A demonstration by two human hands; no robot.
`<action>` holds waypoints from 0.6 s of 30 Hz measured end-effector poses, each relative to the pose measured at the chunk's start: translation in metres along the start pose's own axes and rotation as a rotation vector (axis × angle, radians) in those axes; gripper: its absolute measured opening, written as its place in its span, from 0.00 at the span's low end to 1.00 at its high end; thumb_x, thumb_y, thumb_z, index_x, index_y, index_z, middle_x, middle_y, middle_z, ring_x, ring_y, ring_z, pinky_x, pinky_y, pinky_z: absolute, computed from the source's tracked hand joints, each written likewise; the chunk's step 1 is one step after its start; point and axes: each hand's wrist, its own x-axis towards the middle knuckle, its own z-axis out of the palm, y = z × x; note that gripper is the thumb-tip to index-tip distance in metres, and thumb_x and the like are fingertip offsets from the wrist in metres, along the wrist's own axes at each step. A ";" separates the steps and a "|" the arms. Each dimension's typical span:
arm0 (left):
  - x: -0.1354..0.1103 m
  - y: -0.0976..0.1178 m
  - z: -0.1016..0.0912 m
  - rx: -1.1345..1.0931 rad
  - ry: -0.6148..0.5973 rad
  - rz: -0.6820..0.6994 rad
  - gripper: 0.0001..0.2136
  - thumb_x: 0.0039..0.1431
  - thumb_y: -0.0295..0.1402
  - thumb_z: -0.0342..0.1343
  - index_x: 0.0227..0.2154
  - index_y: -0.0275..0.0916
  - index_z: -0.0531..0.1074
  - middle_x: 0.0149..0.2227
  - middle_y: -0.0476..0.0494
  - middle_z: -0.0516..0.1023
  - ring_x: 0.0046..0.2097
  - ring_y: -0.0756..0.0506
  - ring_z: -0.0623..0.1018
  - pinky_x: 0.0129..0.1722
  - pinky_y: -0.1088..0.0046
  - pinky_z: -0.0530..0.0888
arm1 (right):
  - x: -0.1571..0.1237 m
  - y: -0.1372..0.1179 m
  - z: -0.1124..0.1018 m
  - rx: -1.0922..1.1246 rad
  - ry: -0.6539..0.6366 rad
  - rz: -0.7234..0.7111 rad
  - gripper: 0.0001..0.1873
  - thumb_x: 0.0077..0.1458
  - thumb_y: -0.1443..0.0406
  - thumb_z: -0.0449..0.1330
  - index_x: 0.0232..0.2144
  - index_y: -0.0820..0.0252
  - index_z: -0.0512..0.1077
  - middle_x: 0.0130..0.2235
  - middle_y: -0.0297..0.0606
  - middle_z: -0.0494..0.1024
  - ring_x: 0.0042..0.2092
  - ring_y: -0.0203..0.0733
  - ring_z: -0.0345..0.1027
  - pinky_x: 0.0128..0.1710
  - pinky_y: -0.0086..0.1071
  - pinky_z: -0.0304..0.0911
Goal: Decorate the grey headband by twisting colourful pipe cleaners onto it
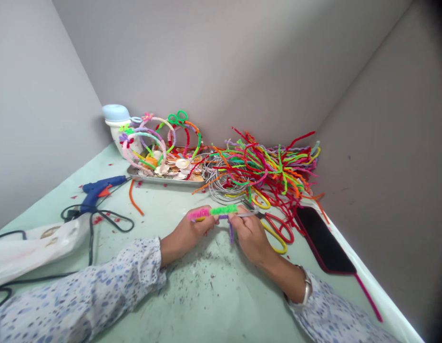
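Note:
Between my two hands is a headband [223, 209] wrapped in fuzzy pipe cleaner, pink at its left end and bright green in the middle. My left hand [192, 226] is closed around the pink part. Past the green wrap, my right hand [247, 233] pinches the band, where a bare pale strip sticks out to the right. A purple pipe cleaner [231, 233] hangs down from the band beside the right fingers. Scissors with red handles [280, 227] lie just beyond my right hand, next to yellow-handled scissors [276, 240].
A metal tray [170, 179] holds shells, with finished headbands [144, 143] standing in it. A pipe cleaner pile [274, 166] and wire loops [224, 186] lie right of it. A blue glue gun [95, 190] with a black cord, a white bottle [117, 128] and a phone [324, 240] surround.

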 end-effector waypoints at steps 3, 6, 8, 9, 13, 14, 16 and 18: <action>0.001 -0.004 -0.002 -0.021 -0.033 0.045 0.11 0.58 0.34 0.50 0.22 0.38 0.62 0.21 0.54 0.62 0.25 0.52 0.62 0.26 0.75 0.59 | -0.001 0.000 0.000 0.069 0.000 0.040 0.14 0.59 0.61 0.50 0.22 0.57 0.60 0.24 0.29 0.62 0.28 0.37 0.56 0.29 0.29 0.51; 0.002 -0.007 -0.003 -0.035 -0.047 0.065 0.09 0.57 0.34 0.50 0.23 0.38 0.63 0.21 0.54 0.62 0.24 0.51 0.62 0.25 0.75 0.59 | -0.002 0.000 0.000 0.122 -0.005 0.070 0.13 0.58 0.62 0.51 0.22 0.57 0.61 0.23 0.28 0.61 0.26 0.36 0.55 0.26 0.29 0.51; 0.002 -0.007 -0.004 -0.023 -0.037 0.068 0.09 0.57 0.34 0.50 0.23 0.38 0.64 0.21 0.53 0.63 0.25 0.51 0.62 0.25 0.75 0.59 | -0.003 0.000 -0.001 0.133 0.008 0.070 0.12 0.58 0.63 0.51 0.22 0.58 0.61 0.23 0.29 0.61 0.26 0.36 0.55 0.26 0.29 0.51; 0.002 -0.006 -0.004 -0.021 -0.035 0.068 0.09 0.57 0.34 0.50 0.23 0.38 0.64 0.21 0.53 0.63 0.25 0.51 0.62 0.25 0.75 0.59 | -0.003 -0.001 -0.001 0.128 0.016 0.063 0.12 0.58 0.63 0.51 0.22 0.58 0.61 0.23 0.29 0.61 0.26 0.36 0.55 0.26 0.29 0.51; 0.001 -0.005 -0.003 -0.046 -0.040 0.070 0.09 0.57 0.33 0.50 0.23 0.38 0.64 0.21 0.54 0.62 0.24 0.52 0.62 0.25 0.75 0.59 | -0.002 -0.001 -0.001 0.076 0.031 0.012 0.15 0.59 0.61 0.50 0.21 0.57 0.60 0.24 0.30 0.62 0.28 0.37 0.57 0.29 0.29 0.52; 0.001 -0.004 -0.003 -0.045 -0.040 0.069 0.09 0.57 0.33 0.50 0.23 0.38 0.64 0.21 0.54 0.62 0.24 0.52 0.62 0.25 0.75 0.59 | -0.002 -0.001 -0.001 0.064 0.031 0.003 0.15 0.59 0.62 0.50 0.21 0.57 0.60 0.24 0.30 0.62 0.28 0.37 0.57 0.29 0.29 0.52; 0.000 -0.003 -0.003 -0.033 -0.036 0.068 0.10 0.57 0.33 0.50 0.22 0.38 0.63 0.21 0.54 0.62 0.24 0.52 0.62 0.26 0.75 0.59 | -0.002 -0.001 -0.001 0.041 0.030 -0.012 0.15 0.59 0.63 0.49 0.21 0.57 0.59 0.25 0.30 0.62 0.30 0.38 0.58 0.30 0.30 0.53; 0.000 -0.001 -0.003 -0.014 -0.033 0.068 0.10 0.58 0.33 0.50 0.22 0.38 0.63 0.21 0.54 0.62 0.25 0.52 0.62 0.26 0.75 0.59 | -0.002 -0.001 0.000 0.010 0.023 -0.027 0.15 0.59 0.64 0.48 0.20 0.57 0.57 0.25 0.31 0.62 0.30 0.38 0.58 0.31 0.30 0.52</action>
